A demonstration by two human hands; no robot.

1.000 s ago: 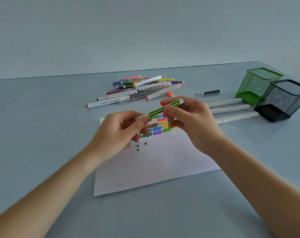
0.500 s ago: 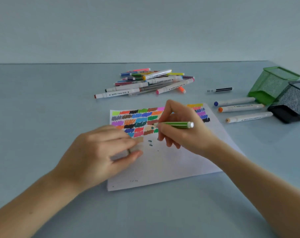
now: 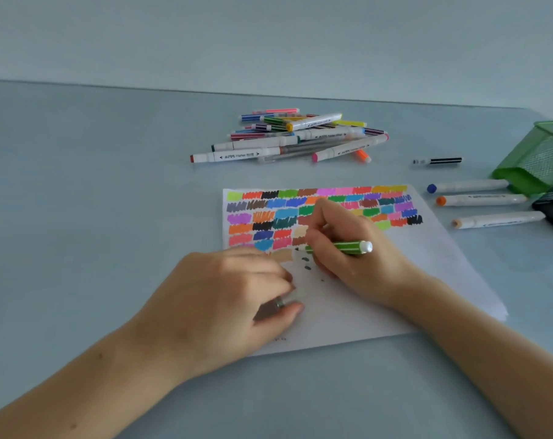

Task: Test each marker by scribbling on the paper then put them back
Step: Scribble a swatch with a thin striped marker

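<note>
At frame centre, my right hand (image 3: 351,248) grips the green marker (image 3: 348,247) like a pen, tip low to scribble. My left hand (image 3: 237,299) pins the paper (image 3: 411,280) steady and pinches its clear cap (image 3: 292,297), I judge for recapping.

Table (image 3: 78,217) — paper (image 3: 427,274), markers (image 3: 294,137), holders (image 3: 538,156).
</note>
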